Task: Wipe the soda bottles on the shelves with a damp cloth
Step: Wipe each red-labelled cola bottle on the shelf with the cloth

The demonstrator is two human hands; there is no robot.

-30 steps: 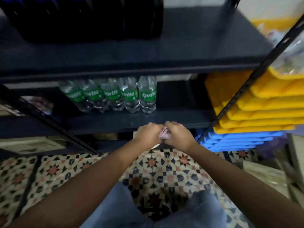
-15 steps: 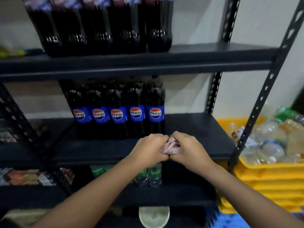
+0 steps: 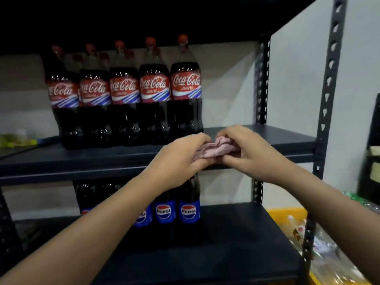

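Five cola bottles (image 3: 125, 93) stand in a row on the upper dark shelf (image 3: 257, 140) (more hide behind). Below, three blue-label bottles (image 3: 189, 210) show. At mid-frame, left hand (image 3: 181, 156) and right hand (image 3: 244, 149) both pinch one bunched pink cloth (image 3: 218, 149). White wall (image 3: 296, 99) behind.

left hand (image 3: 181, 155) + right hand (image 3: 244, 149): grip bunched pink cloth (image 3: 216, 149) | Coca-Cola bottles (image 3: 127, 95) behind, on shelf (image 3: 82, 161)
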